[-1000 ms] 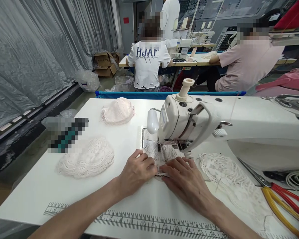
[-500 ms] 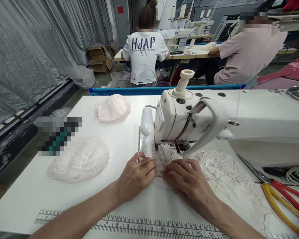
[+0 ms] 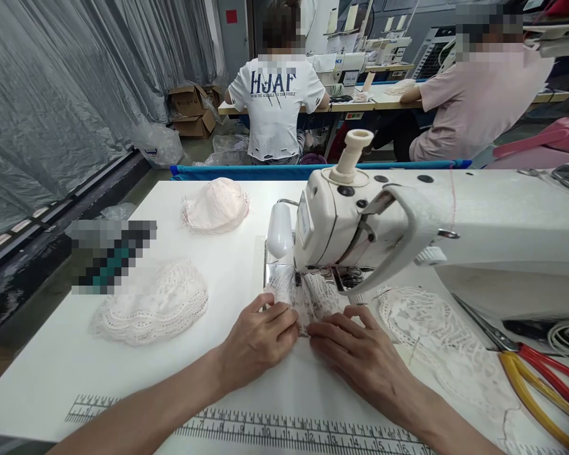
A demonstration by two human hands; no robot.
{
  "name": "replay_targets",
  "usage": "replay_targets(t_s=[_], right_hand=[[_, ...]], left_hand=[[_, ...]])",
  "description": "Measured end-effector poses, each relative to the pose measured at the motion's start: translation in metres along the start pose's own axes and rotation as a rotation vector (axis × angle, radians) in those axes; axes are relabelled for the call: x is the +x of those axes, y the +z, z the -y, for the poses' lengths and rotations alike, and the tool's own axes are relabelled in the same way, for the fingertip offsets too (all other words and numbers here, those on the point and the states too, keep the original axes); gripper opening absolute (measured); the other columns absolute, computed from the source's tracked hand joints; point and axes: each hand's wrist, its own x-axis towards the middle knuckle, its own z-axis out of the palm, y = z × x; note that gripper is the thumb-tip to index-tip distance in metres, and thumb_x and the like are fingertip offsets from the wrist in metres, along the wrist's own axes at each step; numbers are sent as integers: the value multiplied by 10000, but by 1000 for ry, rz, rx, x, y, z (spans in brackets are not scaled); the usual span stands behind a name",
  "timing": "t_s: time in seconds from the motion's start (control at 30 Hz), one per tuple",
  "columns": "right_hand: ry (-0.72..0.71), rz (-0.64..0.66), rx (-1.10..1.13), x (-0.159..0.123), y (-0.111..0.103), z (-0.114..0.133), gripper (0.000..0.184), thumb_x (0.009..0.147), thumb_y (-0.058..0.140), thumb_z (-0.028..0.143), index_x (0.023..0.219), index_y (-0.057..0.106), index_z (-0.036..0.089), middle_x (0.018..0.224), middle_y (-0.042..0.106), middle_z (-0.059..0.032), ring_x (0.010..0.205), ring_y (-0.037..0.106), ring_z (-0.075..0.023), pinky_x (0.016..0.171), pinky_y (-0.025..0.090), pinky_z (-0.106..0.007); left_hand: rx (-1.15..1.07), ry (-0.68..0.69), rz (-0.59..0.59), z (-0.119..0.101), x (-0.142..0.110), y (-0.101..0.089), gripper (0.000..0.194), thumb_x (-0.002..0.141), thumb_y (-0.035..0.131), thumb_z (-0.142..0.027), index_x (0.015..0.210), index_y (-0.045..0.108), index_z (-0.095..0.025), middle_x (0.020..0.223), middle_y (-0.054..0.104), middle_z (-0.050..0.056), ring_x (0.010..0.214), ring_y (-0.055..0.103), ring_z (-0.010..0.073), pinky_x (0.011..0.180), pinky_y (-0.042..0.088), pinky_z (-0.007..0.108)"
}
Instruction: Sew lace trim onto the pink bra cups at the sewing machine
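Observation:
A small white lace piece [image 3: 308,297] lies under the needle of the white sewing machine [image 3: 360,221]. My left hand [image 3: 258,341] rests on the table with its fingers curled, pressing the lace's near left edge. My right hand [image 3: 360,354] lies flatter beside it, fingertips pinching the same edge where the two hands meet. Both sit just in front of the presser foot.
A lace pile [image 3: 152,303] lies at the left, a pink padded cup [image 3: 215,205] behind it, more lace [image 3: 427,328] at the right. Red and yellow handled scissors [image 3: 526,366] lie far right. A printed ruler [image 3: 265,433] runs along the table's front edge. Two people sit at tables beyond.
The view has dropped and shifted slightly. My hands have stayed on the lace at the needle, drawing a little closer together.

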Motion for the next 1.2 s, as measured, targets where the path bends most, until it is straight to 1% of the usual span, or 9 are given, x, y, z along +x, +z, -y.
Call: replay_targets(t_s=[0.27,0.43,0.63,0.73,0.93,1.07,1.2], right_hand=[[1,9,31,-2,2,-2,214,932,416,69,866,600,153,1007,681,-42,872,576,-167,796,339,-372],[-2,15,13,-3,2,-1,218,931,417,74,867,604,166,1000,685,-37,872,573,-165,790,338,-369],[-16,37,-10,0,-2,1,228,931,407,74,887,607,174,994,681,-44,873,574,-170,792,342,-379],[-26,43,-2,0,-3,1,242,942,393,89,888,610,181,992,681,-47,870,569,-168,796,338,-383],[-36,58,29,0,-2,3,211,929,422,83,906,606,183,1048,674,-44,875,562,-173,797,330,-388],[-31,44,29,-1,-1,3,214,927,423,84,882,605,186,1029,682,-40,853,562,-169,791,329,-385],[-22,39,35,-3,2,3,195,917,444,84,875,605,185,1021,681,-29,856,558,-165,801,322,-382]], left_hand=[[53,7,-25,-1,-1,0,131,829,531,-21,807,608,-124,849,670,24,836,608,133,792,448,322],[64,15,-38,-2,-1,-1,123,827,534,-17,812,607,-115,820,667,26,829,613,138,784,451,323],[87,23,10,-3,-2,-5,129,860,523,-74,925,607,-148,822,658,19,834,606,141,799,444,343],[81,29,17,-3,-2,-7,122,864,522,-82,909,609,-154,831,654,22,839,603,145,792,441,347],[59,32,27,-3,-2,-8,133,860,513,-63,879,613,-148,824,647,28,845,600,151,790,442,354],[62,29,31,-3,-4,-8,144,855,513,-53,893,611,-152,826,643,22,847,597,148,807,441,358],[73,27,62,-3,-5,-8,141,851,516,-52,913,603,-143,828,634,20,839,589,147,814,437,359]])
